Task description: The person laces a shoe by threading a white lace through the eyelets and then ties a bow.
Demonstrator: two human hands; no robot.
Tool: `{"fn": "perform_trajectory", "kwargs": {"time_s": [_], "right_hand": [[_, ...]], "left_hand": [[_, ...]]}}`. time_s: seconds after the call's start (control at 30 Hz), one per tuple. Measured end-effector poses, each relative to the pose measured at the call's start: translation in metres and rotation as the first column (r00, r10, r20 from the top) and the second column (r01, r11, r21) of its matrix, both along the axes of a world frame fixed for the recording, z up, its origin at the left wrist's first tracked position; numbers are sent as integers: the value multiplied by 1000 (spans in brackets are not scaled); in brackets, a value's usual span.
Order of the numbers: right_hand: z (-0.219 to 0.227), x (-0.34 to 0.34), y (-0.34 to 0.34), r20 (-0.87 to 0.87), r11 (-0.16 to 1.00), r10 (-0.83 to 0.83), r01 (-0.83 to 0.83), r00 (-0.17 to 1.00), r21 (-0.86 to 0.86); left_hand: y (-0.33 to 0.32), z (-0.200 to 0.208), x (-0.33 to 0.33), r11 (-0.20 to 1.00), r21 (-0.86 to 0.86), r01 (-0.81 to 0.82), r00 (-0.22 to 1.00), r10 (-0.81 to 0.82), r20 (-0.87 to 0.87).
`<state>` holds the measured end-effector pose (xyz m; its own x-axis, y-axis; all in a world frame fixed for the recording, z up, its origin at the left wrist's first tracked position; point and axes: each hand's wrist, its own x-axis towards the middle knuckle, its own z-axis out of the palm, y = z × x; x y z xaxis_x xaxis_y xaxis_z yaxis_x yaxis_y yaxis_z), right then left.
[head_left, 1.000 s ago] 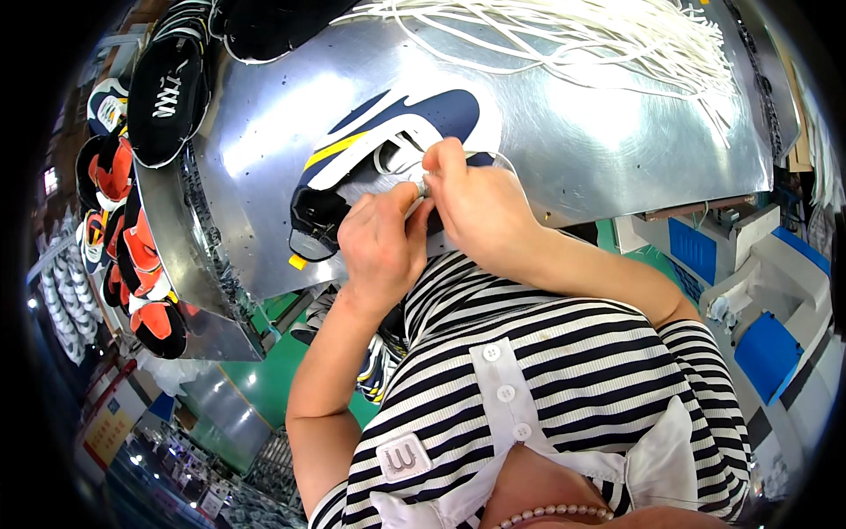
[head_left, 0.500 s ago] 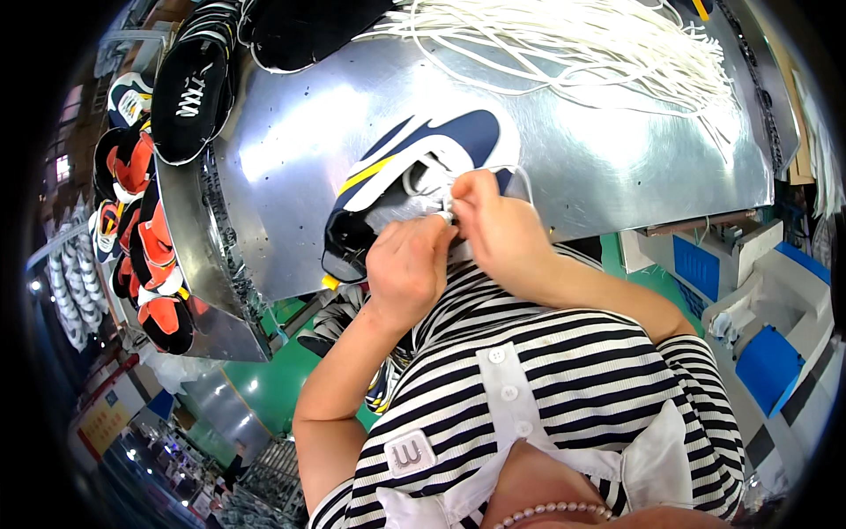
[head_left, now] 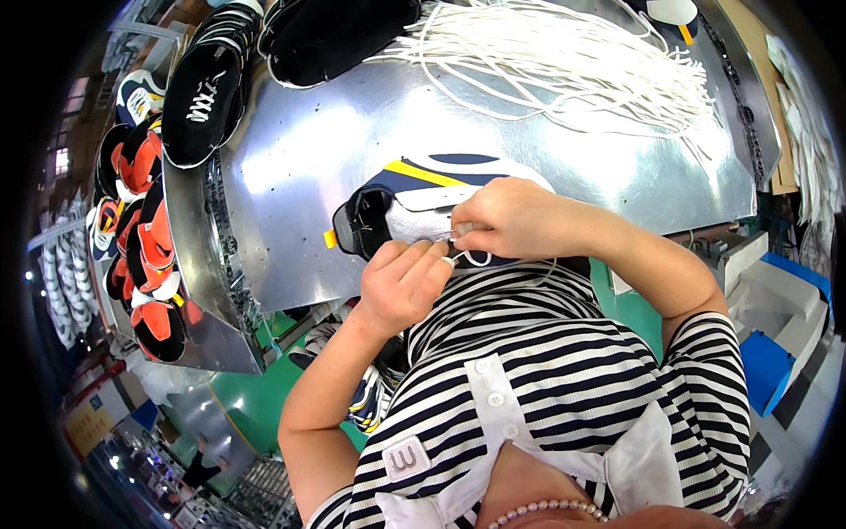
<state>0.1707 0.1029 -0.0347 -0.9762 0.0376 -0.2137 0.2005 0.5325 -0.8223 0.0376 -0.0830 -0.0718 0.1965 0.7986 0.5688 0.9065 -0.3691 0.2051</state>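
"Shoe (head_left: 423,198) is laid where?"
"On the metal table (head_left: 286,220)."
"How is it handled?"
"White lace (head_left: 477,264) is pinched by the left hand (head_left: 401,282); fingertips of the right hand (head_left: 511,214) are pressed together, but what is held there cannot be told."

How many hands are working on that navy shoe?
2: the left hand at the near side of the shoe, the right hand over it. No others show there.
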Motion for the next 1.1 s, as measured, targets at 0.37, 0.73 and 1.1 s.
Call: {"fn": "perform_trajectory", "kwargs": {"time_s": [0.37, 0.73, 1.1], "right_hand": [[10, -9, 19, -158, 634, -569, 308, 807, -710], [-5, -4, -11, -24, 766, -539, 479, 842, -429], [-7, 19, -15, -259, 911, -364, 400, 895, 102]], "left_hand": [[9, 21, -2, 903, -429, 2, 906, 180, 382], [29, 6, 13, 751, -497, -436, 474, 661, 582], [27, 2, 16, 772, -473, -424, 480, 635, 606]]}}
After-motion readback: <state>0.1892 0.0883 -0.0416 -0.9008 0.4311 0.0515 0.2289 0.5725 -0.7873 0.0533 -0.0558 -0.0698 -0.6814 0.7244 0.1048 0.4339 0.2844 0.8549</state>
